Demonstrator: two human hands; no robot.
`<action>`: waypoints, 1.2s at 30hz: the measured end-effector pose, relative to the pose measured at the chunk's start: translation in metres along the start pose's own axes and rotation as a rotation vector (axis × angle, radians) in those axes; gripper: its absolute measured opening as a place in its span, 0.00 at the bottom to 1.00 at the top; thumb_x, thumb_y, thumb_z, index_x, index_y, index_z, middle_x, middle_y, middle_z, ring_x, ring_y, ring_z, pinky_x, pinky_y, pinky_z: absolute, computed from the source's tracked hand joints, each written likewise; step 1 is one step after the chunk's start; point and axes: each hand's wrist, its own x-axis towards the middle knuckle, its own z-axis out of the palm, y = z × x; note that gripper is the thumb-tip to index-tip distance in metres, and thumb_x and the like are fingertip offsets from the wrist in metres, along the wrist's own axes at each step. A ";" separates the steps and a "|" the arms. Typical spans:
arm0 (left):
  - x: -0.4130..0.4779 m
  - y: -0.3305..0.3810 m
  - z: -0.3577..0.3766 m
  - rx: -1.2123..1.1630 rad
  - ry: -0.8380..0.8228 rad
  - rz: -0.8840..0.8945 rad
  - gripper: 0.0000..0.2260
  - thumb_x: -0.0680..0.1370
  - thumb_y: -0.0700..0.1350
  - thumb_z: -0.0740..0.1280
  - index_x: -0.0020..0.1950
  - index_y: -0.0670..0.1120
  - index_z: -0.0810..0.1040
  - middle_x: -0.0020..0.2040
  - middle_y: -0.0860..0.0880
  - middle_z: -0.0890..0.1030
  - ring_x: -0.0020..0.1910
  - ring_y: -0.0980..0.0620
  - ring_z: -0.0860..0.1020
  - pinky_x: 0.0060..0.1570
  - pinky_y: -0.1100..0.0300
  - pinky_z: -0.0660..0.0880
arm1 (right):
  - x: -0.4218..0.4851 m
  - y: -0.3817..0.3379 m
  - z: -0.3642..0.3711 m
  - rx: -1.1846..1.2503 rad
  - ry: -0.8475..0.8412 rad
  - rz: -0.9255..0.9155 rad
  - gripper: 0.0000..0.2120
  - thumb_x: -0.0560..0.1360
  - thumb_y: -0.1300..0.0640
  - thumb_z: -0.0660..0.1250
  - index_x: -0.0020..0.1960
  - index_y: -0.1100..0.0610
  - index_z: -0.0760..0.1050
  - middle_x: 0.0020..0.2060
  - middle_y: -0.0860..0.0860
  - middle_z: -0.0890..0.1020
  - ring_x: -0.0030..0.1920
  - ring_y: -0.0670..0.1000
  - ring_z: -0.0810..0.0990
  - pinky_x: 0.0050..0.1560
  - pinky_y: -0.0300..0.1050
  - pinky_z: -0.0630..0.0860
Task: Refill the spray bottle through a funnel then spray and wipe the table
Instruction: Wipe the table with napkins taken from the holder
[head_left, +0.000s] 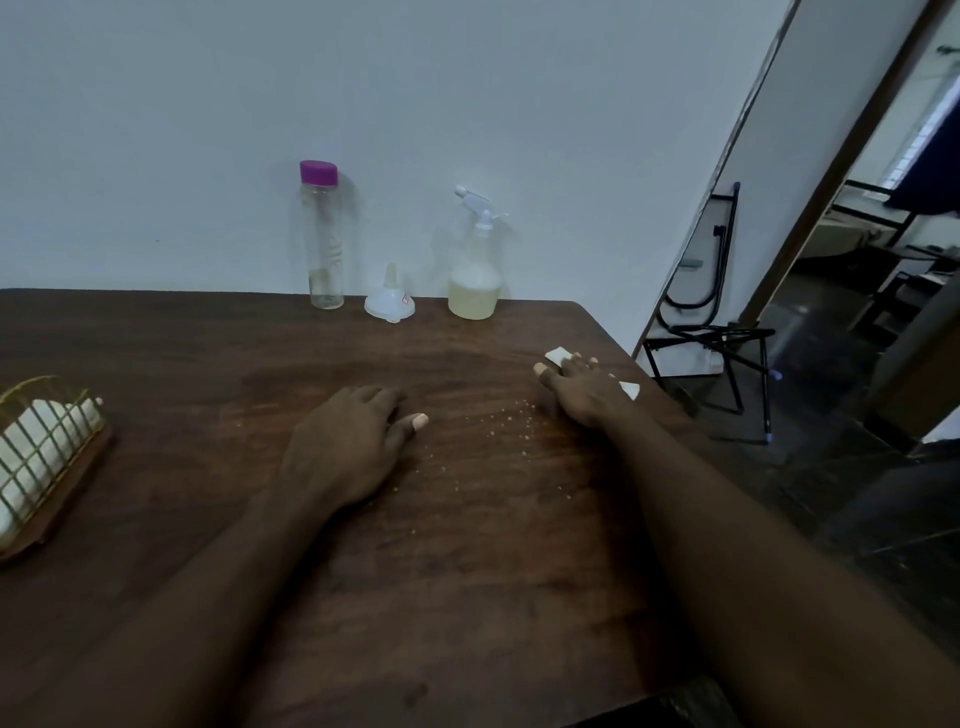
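Left hand (353, 441) is laid flat on the table (208, 364), fingers relaxed, nothing held. Right hand (584, 387) is pressed, fingers straight, on a white cloth (557, 356) near the right edge. Crumbs (511, 415) are scattered between the hands. Spray bottle (475, 280) (pale yellow liquid, part-filled) is stood at the far edge. Funnel (389, 301) is set mouth-down just left of it, and the purple-capped bottle (323, 244) further left.

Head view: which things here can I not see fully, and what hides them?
All in the head view:
- White cloth: mostly under the right hand; only two corners show.
- Wire holder: cut off by the picture's left edge.
- Funnel: its red mark is too small to read.
- Left hand: fingertips hidden behind its own knuckles.
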 end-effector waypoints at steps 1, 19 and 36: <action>-0.001 0.002 -0.002 -0.001 -0.003 0.007 0.24 0.83 0.64 0.55 0.70 0.51 0.75 0.67 0.53 0.79 0.65 0.49 0.75 0.59 0.52 0.74 | -0.006 0.001 0.000 -0.008 -0.006 -0.016 0.38 0.84 0.31 0.46 0.84 0.56 0.58 0.86 0.54 0.53 0.85 0.58 0.48 0.82 0.62 0.46; -0.073 0.100 0.004 -0.096 0.004 0.164 0.30 0.80 0.68 0.49 0.70 0.52 0.76 0.68 0.53 0.78 0.67 0.51 0.74 0.60 0.52 0.75 | -0.218 0.062 0.013 0.096 -0.022 -0.115 0.37 0.84 0.32 0.48 0.86 0.51 0.52 0.86 0.48 0.50 0.85 0.49 0.43 0.82 0.51 0.40; -0.154 0.054 -0.026 -0.113 0.103 0.077 0.25 0.83 0.64 0.52 0.67 0.52 0.79 0.64 0.54 0.81 0.65 0.51 0.75 0.58 0.55 0.73 | -0.331 -0.043 0.058 0.048 0.011 -0.288 0.51 0.72 0.20 0.37 0.86 0.50 0.49 0.85 0.44 0.45 0.83 0.44 0.35 0.82 0.47 0.35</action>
